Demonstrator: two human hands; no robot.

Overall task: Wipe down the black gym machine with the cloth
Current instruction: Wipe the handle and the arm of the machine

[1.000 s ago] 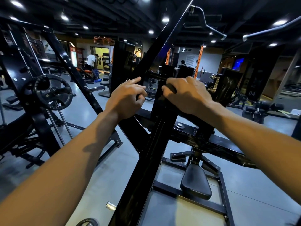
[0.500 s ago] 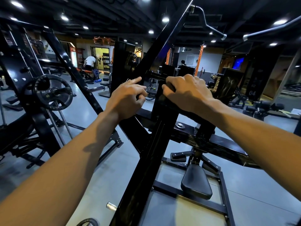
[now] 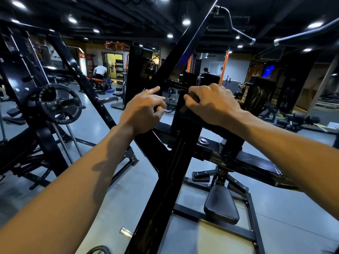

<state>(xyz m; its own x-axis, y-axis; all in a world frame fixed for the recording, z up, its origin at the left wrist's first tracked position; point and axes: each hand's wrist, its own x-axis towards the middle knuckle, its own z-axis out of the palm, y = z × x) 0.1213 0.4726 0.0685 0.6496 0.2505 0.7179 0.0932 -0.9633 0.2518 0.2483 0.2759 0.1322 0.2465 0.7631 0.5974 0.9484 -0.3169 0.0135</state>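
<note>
The black gym machine (image 3: 170,180) has a slanted beam rising from the bottom centre to the top right. Where a cross beam meets it, a dark cloth (image 3: 185,114) lies draped over the frame and is hard to tell from the black metal. My right hand (image 3: 212,105) lies on top of the cloth with its fingers curled over it. My left hand (image 3: 143,112) is just left of the beam, index finger stretched out and the other fingers curled, pinching what looks like the cloth's left edge.
The machine's padded seat (image 3: 221,206) sits low on the right with its floor frame (image 3: 216,217) around it. Another black rack with a weight plate (image 3: 58,103) stands at the left. Two people are far back across the grey floor (image 3: 293,226).
</note>
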